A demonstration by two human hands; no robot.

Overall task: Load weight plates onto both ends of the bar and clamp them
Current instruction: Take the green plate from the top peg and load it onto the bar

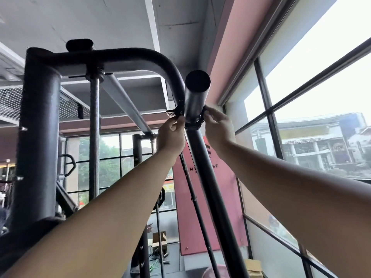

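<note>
Head view looks steeply up at the free end of the bar (194,97), a bare steel sleeve pointing towards the camera, with a black clamp (192,125) ringed round it. The left hand (170,135) pinches the clamp at its lever side and the right hand (218,129) curls its fingers on the opposite rim, so both hands are closed on the one collar, either side of the sleeve. No weight plate shows here. The clamp looks light and rigid, probably a plastic ring with a snap lever; it is best held by the ring with one hand while the other works the lever. The polished sleeve is likely slick, so the collar should slide until locked. Behind stands a dark tubular rack (38,127) under a concrete ceiling (100,21), with tall windows (321,77) to the right, a pink panel (192,197), and a cardboard box (159,239) on the floor (174,255) below.
</note>
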